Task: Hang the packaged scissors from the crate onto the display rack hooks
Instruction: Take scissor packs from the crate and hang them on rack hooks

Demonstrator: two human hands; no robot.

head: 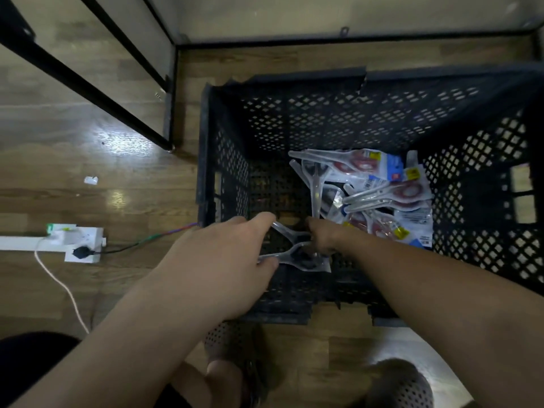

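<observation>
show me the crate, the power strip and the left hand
crate (353,113): head view, far mesh wall
power strip (91,235): head view, white body
left hand (223,254): head view, back of hand

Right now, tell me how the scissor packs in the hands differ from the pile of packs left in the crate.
The held packs are gripped by the left hand and right hand; the pile lies loose, untouched. The held packs show dark handles; the pile mostly red ones, with blue and yellow labels. The held packs are toward the left of the crate; the pile is at its right. Both are clear plastic packs inside the crate.
</observation>
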